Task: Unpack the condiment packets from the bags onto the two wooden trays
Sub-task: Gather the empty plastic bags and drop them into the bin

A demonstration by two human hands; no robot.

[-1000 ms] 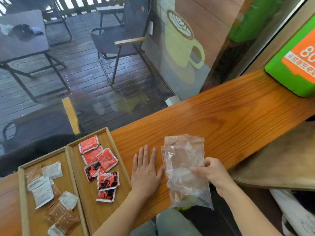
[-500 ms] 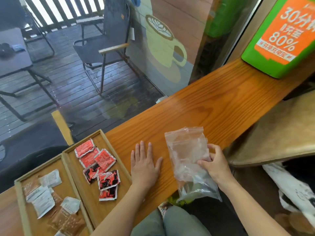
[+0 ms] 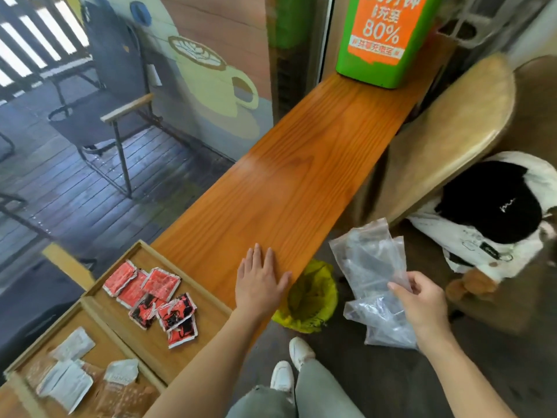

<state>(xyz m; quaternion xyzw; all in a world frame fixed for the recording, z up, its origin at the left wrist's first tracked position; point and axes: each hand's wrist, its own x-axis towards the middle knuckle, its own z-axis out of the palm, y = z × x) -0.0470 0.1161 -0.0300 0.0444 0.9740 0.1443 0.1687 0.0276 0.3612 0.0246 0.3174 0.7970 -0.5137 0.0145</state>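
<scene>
Two wooden trays lie side by side at the counter's left end. The right tray [image 3: 208, 300] holds several red and red-black packets [image 3: 152, 295]. The left tray [image 3: 45, 339] holds white and brown packets [image 3: 70, 381]. My left hand [image 3: 259, 282] rests flat on the wooden counter [image 3: 301, 164], fingers spread, holding nothing. My right hand [image 3: 422, 303] is off the counter's near edge, above the floor, pinching crumpled clear plastic bags [image 3: 373, 279] that look empty.
A yellow bag [image 3: 313, 297] sits on the floor below the counter edge. A green and orange box [image 3: 388, 34] stands at the counter's far end. A tan chair [image 3: 452, 131] and a black-and-white bag [image 3: 488, 215] are at the right. Glass runs along the counter's far side.
My right hand has carried the clear bags off the counter to the right, over the floor. My left hand stayed flat on the counter. The view has swung right.
</scene>
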